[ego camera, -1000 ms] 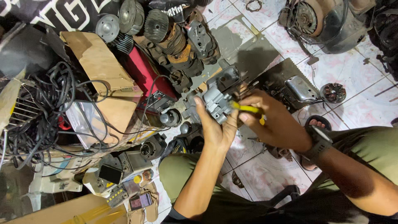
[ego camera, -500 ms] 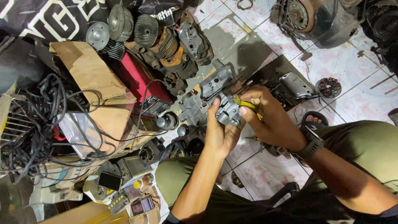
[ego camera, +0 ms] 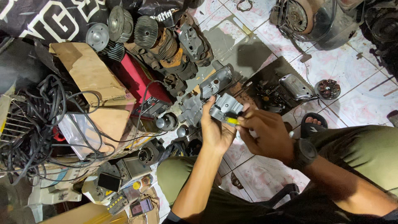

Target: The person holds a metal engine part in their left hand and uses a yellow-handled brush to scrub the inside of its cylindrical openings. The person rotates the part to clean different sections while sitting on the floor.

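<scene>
2 bare hands meet over a small grey cast-metal engine part (ego camera: 226, 107), held above the white patterned tile floor (ego camera: 352, 79) and in front of the person's knees. The left hand (ego camera: 215, 128) cups the part from below, its fingers curled up around the near side in a closed grip. The right hand (ego camera: 265, 132) is closed around a yellow-handled screwdriver (ego camera: 231, 120), of which only a short yellow stretch shows between the 2 hands; its tip touches the part's lower edge. A black wristwatch (ego camera: 304, 152) sits on the right wrist.

Just behind the held part lies a larger grey metal engine casing (ego camera: 207, 89) on the floor, close to it but whether touching cannot be told. To the right, a dark tray of small greasy parts (ego camera: 269, 89) holds a shiny metal cover (ego camera: 295, 86). A sandalled foot (ego camera: 313, 123) rests beside it. Finned grey engine cylinders (ego camera: 147, 31) stand at the top, near a red box (ego camera: 137, 79). A brown cardboard sheet (ego camera: 89, 72) and a tangle of black cables (ego camera: 37, 112) fill the left side.
</scene>
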